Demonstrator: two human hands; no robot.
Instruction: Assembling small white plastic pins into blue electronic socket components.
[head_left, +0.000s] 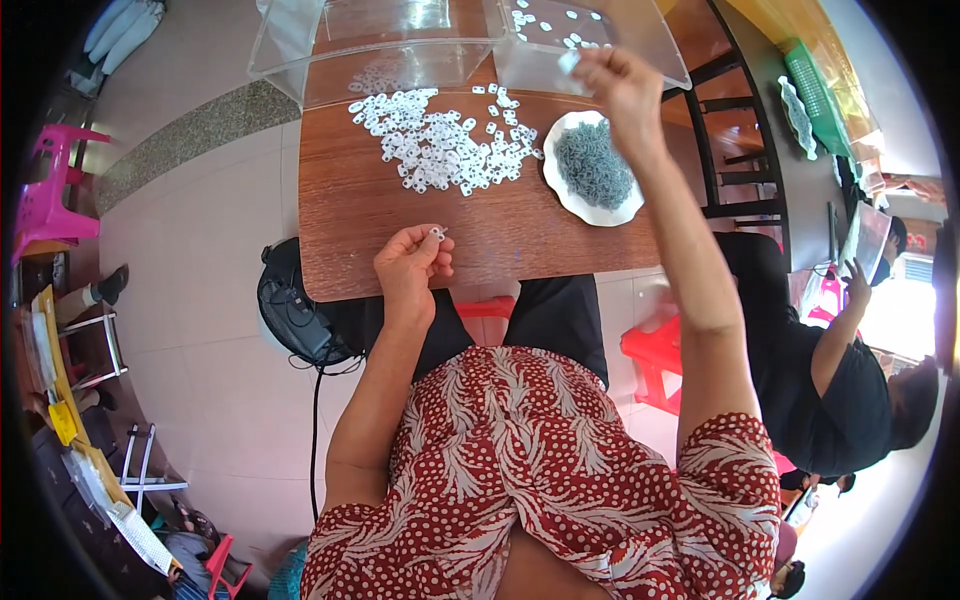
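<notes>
The left hand (410, 268) pinches a small white piece (437, 233) in its grip above the counter's (400, 240) near edge. The right hand (622, 85), grip clenched on another white piece (568, 61), reaches over the clear bin (640, 40), beyond the plate (560, 185) of grey parts.

White plastic pieces (440, 145), grey-blue heap on white plate (560, 190), brown wood-grain table (400, 230), red white-patterned blouse (540, 480), pink stool (50, 190)

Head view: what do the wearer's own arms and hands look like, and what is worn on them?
Both arms are bare from the upper arm down. Short sleeves of a red top with white dots and leaf patterns end above the elbows. The left hand and right hand are bare: no gloves, and no watch or bracelets that I can see.
</notes>
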